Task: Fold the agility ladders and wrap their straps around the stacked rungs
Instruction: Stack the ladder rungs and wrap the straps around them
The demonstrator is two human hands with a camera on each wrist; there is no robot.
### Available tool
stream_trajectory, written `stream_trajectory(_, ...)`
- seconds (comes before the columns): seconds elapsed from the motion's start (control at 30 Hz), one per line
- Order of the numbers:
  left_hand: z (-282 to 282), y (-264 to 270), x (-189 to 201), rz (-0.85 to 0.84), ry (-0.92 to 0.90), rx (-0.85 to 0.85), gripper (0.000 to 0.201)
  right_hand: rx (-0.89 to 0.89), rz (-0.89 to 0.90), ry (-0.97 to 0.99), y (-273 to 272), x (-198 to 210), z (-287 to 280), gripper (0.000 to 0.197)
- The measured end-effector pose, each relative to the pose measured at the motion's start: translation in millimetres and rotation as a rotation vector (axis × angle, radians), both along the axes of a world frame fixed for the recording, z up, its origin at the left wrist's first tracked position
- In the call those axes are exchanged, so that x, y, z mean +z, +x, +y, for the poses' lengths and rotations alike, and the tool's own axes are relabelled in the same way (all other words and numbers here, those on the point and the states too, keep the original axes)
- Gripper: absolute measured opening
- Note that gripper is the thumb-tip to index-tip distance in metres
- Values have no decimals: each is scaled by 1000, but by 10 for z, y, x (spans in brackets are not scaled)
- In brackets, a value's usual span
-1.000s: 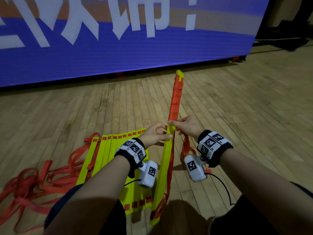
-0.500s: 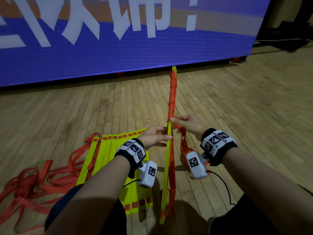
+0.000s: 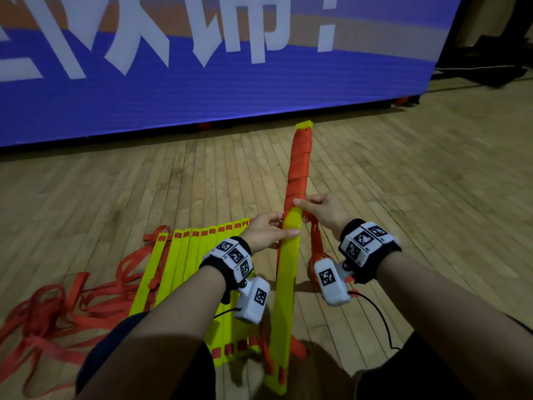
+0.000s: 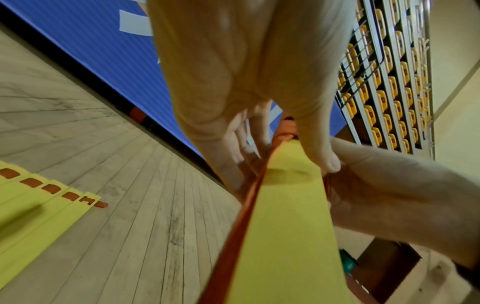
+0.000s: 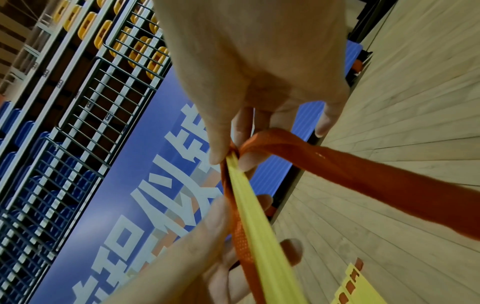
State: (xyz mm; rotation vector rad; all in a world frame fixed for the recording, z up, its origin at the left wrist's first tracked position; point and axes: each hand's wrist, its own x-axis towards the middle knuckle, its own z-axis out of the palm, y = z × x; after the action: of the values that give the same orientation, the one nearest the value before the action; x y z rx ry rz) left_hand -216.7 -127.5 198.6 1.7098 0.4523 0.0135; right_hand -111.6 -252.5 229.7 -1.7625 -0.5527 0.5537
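A stack of yellow rungs (image 3: 284, 290) stands tilted away from me, its lower end near my knees and its upper half wound in orange strap (image 3: 300, 163). My left hand (image 3: 266, 232) grips the stack at mid-height, thumb across the yellow face (image 4: 293, 205). My right hand (image 3: 317, 207) pinches the strap (image 5: 272, 139) against the stack's edge (image 5: 249, 195) just above the left hand. A loose length of strap (image 3: 315, 243) hangs from the right hand. A second ladder (image 3: 196, 272) lies flat on the floor at my left.
Tangled orange straps (image 3: 57, 307) from the flat ladder spread over the wooden floor (image 3: 403, 183) at the lower left. A large blue banner (image 3: 202, 82) stands close behind. Stadium seats (image 4: 384, 82) rise beyond it. My knees are at the bottom edge.
The stack has turned in my hands from edge-on to showing its flat yellow face. My right hand has moved slightly up with the strap.
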Motion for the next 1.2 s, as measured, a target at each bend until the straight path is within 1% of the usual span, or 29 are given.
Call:
stream_trajectory(0.17, 62, -67, 46, 35, -220, -83, 26, -3, 18, 2, 24, -11, -15, 11)
stream_trajectory(0.27, 108, -88, 52, 54, -256, -117, 34, -13, 23, 15, 26, -15, -6, 9)
stream_trajectory(0.33, 132, -103, 57, 66, -263, -127, 33, -24, 17, 20, 31, -23, -17, 9)
stream_trajectory(0.4, 151, -104, 53, 69, -243, -118, 32, -27, 24, 31, 30, -24, -26, 8)
stream_trajectory(0.47, 166, -95, 41, 58, -162, -72, 29, -7, 32, 51, 21, -24, -21, 8)
stream_trajectory(0.57, 177, -88, 7, 42, -75, -19, 5, 12, 61, 68, 4, -22, -7, 7)
stream_trajectory(0.6, 174, -90, 3, 38, -66, -18, 4, 4, 71, 74, 2, -21, -7, 10)
stream_trajectory(0.67, 167, -91, 5, 39, -68, -34, 10, -8, 98, 93, -15, -5, -10, 13)
stream_trajectory(0.77, 131, -86, 23, 48, -66, -78, 14, -6, 122, 129, -37, 22, -21, 9)
stream_trajectory(0.83, 104, -80, 25, 45, -71, -79, 15, -7, 137, 131, -36, 44, -32, 12)
stream_trajectory(0.93, 85, -81, 24, 33, -77, -44, 12, -16, 167, 97, -21, 60, -48, 21)
stream_trajectory(1.0, 90, -83, 22, 35, -58, -13, 9, -14, 167, 47, -13, 57, -59, 23)
stream_trajectory(1.07, 98, -78, 9, 39, -33, 6, 12, -1, 157, -13, -2, 41, -64, 25)
stream_trajectory(1.13, 87, -69, 5, 46, -4, 21, 15, 2, 171, -25, 4, 30, -67, 25)
stream_trajectory(1.2, 70, -58, -7, 46, 19, 26, 16, 9, 184, -16, -7, 30, -61, 19)
